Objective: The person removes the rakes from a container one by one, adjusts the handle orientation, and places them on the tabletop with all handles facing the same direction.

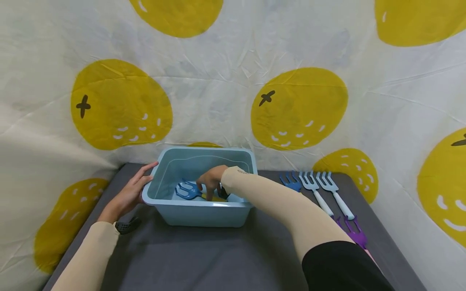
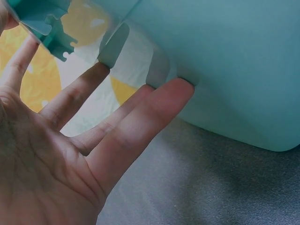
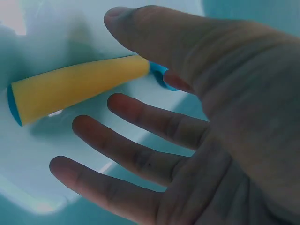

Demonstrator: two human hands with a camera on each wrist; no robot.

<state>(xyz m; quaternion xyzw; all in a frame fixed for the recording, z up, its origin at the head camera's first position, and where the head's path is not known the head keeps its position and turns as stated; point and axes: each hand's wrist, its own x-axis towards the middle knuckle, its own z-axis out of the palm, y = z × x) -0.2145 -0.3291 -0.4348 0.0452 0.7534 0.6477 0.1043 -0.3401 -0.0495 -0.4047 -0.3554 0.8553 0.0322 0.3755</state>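
Observation:
A light blue plastic basin [image 1: 204,215] stands at the back of the dark grey table. Inside it lies a blue hand fork [image 1: 188,190] with a yellow handle [image 3: 75,89], its tines toward the left. My right hand [image 1: 212,180] reaches down into the basin above that handle. In the right wrist view its thumb and fingers are spread on either side of the handle, with nothing gripped. At the basin's left side is my left hand [image 1: 127,194], fingers extended. Its fingertips [image 2: 180,89] touch the outer wall just under the rim.
On the table's right lie a blue fork [image 1: 292,182], two forks with pale blue handles [image 1: 323,203] [image 1: 343,205], and a purple fork [image 1: 357,235], partly hidden by my right arm. A white cloth [image 1: 214,109] with yellow fruit prints hangs behind the table.

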